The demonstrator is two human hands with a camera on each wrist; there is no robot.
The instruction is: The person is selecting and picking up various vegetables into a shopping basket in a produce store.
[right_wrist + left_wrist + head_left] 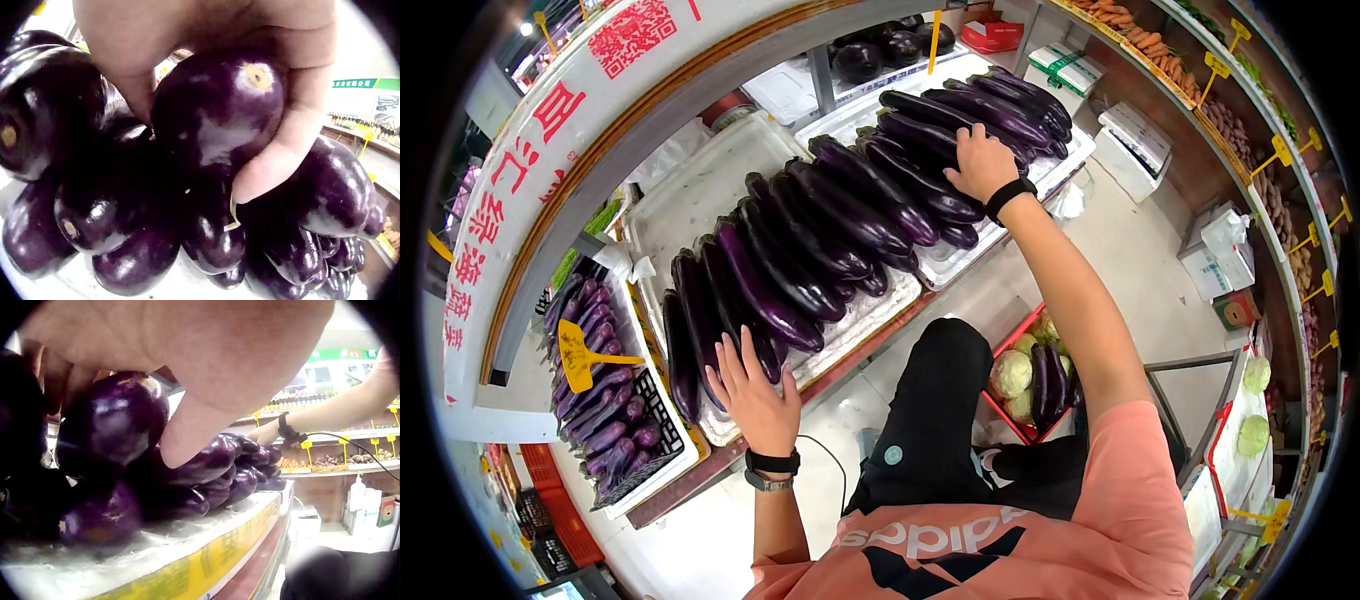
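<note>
Long dark purple eggplants point(780, 255) lie side by side in rows on white trays. My left hand point(760, 400) rests at the near left end of the row, its fingers extended and spread. In the left wrist view, that hand point(206, 356) straddles the rounded end of an eggplant point(119, 422), thumb on one side, partly hidden fingers on the other. Farther right, my right hand point(988, 170) lies on the upper pile. The right wrist view shows this hand point(219, 25) gripping an eggplant's thick end point(212, 112) between thumb and fingers.
A crate of smaller purple eggplants point(605, 420) with a yellow tag stands at the left. Below the table, a red crate point(1020, 425) holds cabbages and eggplants. Vegetable shelves curve along the right, and a metal post point(820, 80) rises behind the trays.
</note>
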